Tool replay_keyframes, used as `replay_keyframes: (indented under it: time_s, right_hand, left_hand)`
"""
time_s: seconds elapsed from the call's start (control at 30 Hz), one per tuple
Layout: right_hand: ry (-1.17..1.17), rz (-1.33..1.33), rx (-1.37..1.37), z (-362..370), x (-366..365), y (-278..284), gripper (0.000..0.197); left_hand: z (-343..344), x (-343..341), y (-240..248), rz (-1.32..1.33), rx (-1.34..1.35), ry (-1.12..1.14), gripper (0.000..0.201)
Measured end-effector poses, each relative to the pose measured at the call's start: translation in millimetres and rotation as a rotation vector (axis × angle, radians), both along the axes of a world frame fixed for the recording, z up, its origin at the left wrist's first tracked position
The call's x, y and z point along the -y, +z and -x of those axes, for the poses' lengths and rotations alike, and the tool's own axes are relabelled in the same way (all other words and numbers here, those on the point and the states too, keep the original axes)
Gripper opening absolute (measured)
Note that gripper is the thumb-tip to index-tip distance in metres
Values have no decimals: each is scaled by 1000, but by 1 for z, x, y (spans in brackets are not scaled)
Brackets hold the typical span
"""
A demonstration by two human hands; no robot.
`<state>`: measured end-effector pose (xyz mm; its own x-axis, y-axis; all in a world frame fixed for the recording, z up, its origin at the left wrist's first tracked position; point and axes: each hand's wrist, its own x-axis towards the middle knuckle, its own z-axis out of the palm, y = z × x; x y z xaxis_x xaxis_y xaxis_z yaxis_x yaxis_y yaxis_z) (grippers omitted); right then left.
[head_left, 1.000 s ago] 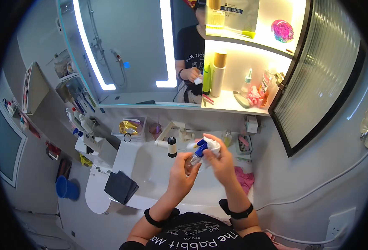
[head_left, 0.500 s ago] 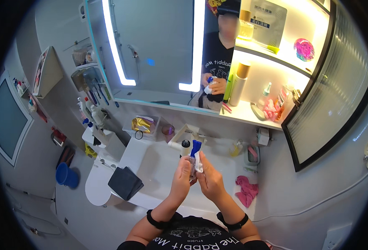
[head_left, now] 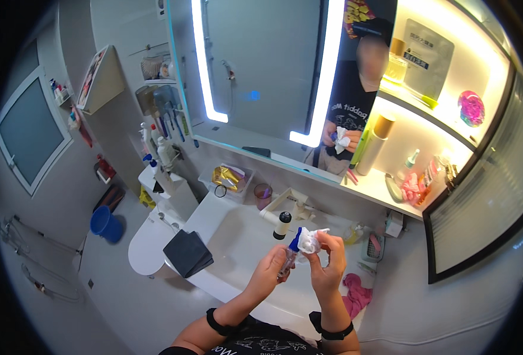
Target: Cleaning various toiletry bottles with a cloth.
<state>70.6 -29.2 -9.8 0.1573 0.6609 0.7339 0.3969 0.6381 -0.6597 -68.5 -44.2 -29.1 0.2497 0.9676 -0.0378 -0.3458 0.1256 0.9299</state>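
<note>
- Left hand (head_left: pixel 266 273): grasping. My fingers are wrapped around the body of a small clear bottle (head_left: pixel 285 264), which I hold tilted, its top leaning to the right and far side.
- Right hand (head_left: pixel 330 263): grasping. Thumb and fingers pinch a crumpled white tissue (head_left: pixel 310 241) at the bottle's blue head (head_left: pixel 295 241).
- Position of the bottle: held up over the white basin (head_left: pixel 226 236), on the near side of the faucet (head_left: pixel 297 207).
- Change noted: half a second ago my hands were close together, the tissue lay along the bottle's side, and the blue head stood clear above my fingers. Now my right hand is farther from the left and the tissue has come up to the head.
- Bearing on the work: in my judgement, the tissue's contact has passed from the bottle's body to its head, while my left hand does the steadying.
- Reservation: the tissue hides part of the head, so I cannot tell how firmly the two touch.
- Surroundings, far side: a dark-capped cream cylinder (head_left: pixel 282 226) stands just beyond the bottle, to its left; a clear bin (head_left: pixel 229 177) with a gold packet sits farther left.
- Surroundings, sides: dark grey flat pieces (head_left: pixel 188 253) lie overlapping at left; a pink cloth (head_left: pixel 357 294) lies bunched at right.
- Cross-check: the mirror (head_left: pixel 261 71) also shows the white tissue at my hands.
</note>
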Motion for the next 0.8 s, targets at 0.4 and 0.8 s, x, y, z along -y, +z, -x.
replay_keyframes:
  time_s: [0.4,0.8]
  right_hand:
    - [344,-3,61,47,14,-34,37]
    - [-18,-152,199,36,19,-19,34]
  left_hand:
    - [33,-1,4,23,-68,272,40]
    - [29,-11,9,-182,-135,-30,41]
